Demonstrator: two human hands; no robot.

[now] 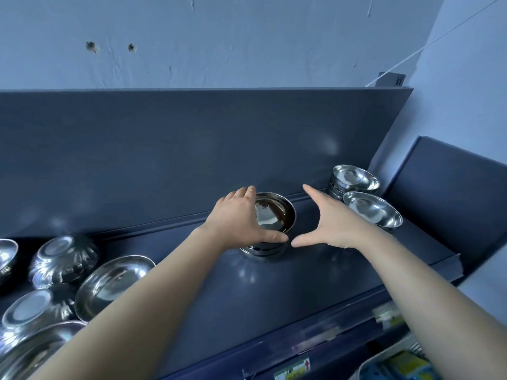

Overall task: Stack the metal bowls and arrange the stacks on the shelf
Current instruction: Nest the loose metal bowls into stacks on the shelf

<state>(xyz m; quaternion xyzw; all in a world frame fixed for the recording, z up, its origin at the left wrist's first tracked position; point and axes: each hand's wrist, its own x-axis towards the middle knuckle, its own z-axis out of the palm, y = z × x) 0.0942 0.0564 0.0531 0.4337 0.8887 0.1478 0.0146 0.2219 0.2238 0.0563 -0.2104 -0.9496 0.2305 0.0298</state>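
Left hand point(241, 215) grips centre stack of bowls point(263, 249) on shelf point(301, 283); top bowl point(275, 215) appears empty, though reflective. Right hand point(329, 223) spread wide just beside, holding nothing.

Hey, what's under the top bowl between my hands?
Lower bowls nested beneath the top bowl, rims showing in front. The left hand covers their left side, so the count is unclear.
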